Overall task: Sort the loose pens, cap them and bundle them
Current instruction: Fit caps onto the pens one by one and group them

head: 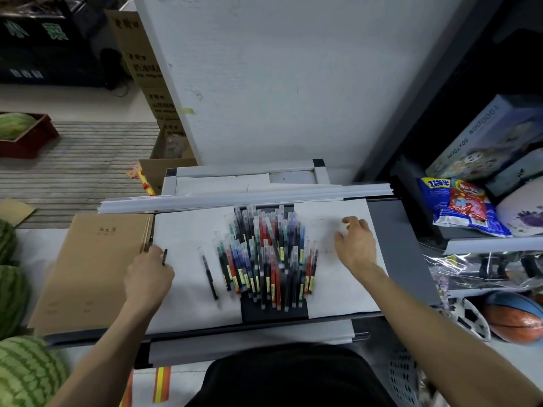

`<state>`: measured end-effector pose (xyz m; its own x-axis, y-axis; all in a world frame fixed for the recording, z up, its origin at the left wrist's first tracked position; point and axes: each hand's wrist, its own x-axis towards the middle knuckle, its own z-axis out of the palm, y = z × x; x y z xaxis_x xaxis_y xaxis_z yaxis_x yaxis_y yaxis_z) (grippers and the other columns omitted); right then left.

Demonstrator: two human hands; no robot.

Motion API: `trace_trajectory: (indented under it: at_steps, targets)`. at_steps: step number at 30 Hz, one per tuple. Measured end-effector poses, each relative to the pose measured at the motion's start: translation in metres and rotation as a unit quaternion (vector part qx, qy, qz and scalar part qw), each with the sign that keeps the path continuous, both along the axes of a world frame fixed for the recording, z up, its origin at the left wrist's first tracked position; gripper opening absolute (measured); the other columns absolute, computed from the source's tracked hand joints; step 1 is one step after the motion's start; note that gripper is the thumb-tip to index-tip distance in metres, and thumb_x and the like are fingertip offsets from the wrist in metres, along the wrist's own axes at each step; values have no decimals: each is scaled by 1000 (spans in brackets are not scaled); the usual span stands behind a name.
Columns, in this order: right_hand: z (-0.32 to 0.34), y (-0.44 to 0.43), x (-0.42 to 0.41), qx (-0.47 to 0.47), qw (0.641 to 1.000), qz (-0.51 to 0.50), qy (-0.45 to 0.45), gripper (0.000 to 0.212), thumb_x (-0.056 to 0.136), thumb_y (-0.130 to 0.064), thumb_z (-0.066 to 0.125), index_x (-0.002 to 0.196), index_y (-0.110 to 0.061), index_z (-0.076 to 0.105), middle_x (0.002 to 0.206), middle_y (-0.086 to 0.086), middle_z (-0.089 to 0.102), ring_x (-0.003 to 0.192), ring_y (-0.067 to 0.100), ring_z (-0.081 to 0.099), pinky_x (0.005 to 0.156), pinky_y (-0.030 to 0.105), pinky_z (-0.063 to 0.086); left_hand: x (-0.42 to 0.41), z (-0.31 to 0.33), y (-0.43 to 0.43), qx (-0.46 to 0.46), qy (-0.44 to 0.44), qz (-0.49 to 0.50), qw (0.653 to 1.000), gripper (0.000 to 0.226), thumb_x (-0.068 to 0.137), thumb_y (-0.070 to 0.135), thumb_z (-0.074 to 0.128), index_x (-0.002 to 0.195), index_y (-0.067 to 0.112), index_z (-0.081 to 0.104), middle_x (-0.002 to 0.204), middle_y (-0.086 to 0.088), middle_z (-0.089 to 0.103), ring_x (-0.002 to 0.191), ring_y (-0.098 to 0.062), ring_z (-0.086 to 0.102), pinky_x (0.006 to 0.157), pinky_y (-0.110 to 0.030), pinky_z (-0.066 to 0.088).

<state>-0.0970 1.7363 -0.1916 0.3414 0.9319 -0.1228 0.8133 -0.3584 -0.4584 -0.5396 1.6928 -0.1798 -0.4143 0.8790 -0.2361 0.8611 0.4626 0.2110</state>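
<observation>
Dozens of pens point(266, 254) lie in one mixed heap at the middle of the tabletop point(399, 236), across the gap between two white sheets. Red, blue, black and green barrels are jumbled together. Most point roughly near-to-far. Clear caps seem to sit on many far ends, though blur prevents a count of which are capped.

One black pen point(210, 277) lies alone on the left sheet point(188, 230), just left of the heap and apart from it. It is likely the first of a sorted group.

Left hand point(148, 279): at the left edge of that sheet, beside a brown notebook point(88, 274). Its fingers are curled and pinch a short dark piece point(164, 257) whose tip pokes out on the far side. Pen or cap, cannot tell.

Right hand point(357, 245): over the right sheet point(332, 289), right of the heap and not touching it. Its fingers are loosely spread and slightly bent, holding nothing.

Progress, as a judgement: early. No colour groups are laid out beyond the single black pen. No bundle is in view, and no band or tie to make one. Sorting has barely begun; checking caps and bundling are all to come.

Surroundings: watermelons point(26, 371) at the near left, a basketball point(512, 318) low on the right.
</observation>
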Motion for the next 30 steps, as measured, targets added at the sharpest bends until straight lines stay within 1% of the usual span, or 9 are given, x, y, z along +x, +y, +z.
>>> trace_trajectory:
  at_steps: [3,7,9,13,17,20,24,27,30]
  targets:
    - [0,16,9,-31,999,-7,-5,47,101,-23,58,146,-16,48,138,12,47,89,31,64,72,37,53,14,1,-1,-6,-8,-13,1000,32,87,18,59,118,15,64,103,-12,68,87,-36,61,72,-40,50]
    - [-2,31,15,-70,997,-4,-27,41,101,-23,58,141,-15,54,134,14,49,84,28,58,70,34,49,34,2,-3,6,-46,-33,998,37,87,22,60,123,20,64,110,-6,71,87,-29,63,71,-38,51]
    - [-3,34,17,-66,998,-15,-17,39,99,-21,63,137,-14,56,128,15,54,83,24,55,69,32,47,43,5,-4,20,-73,-45,996,38,88,23,61,126,19,63,111,-4,71,84,-23,61,69,-37,51]
    - [-4,32,22,-61,995,-63,52,38,92,-22,72,125,-17,54,104,10,65,84,24,65,63,31,52,57,10,-5,37,-106,-61,992,35,92,22,64,127,19,63,111,-3,69,89,-23,63,77,-41,56]
    - [-5,28,28,-83,988,-99,83,35,90,-28,76,113,-19,51,89,1,59,75,19,61,53,26,43,72,18,-3,56,-126,-68,988,34,92,22,65,126,23,63,112,0,68,88,-22,63,77,-38,54]
    - [-6,24,31,-80,988,-101,81,23,92,-33,75,102,-18,61,95,3,66,81,22,64,57,26,46,81,25,-1,66,-136,-84,985,35,90,20,65,125,25,65,108,4,67,85,-20,63,74,-35,52]
    - [4,13,29,-41,988,-104,104,22,96,-39,71,98,-18,66,102,2,69,90,25,66,69,31,51,97,39,3,80,-174,-99,977,31,88,24,70,118,31,68,101,11,68,81,-10,65,71,-27,50]
    - [25,4,13,7,972,-85,218,13,102,-28,64,98,-16,68,105,-1,74,92,20,72,72,31,52,115,56,-2,99,-278,-105,950,25,90,22,70,107,41,70,96,18,68,79,2,65,70,-16,48]
    - [59,-13,-13,34,911,-24,410,13,104,-9,60,99,-7,72,103,8,78,82,23,77,74,31,58,132,77,-11,95,-384,-129,909,26,97,21,65,99,47,70,79,11,70,62,-3,61,56,-13,46]
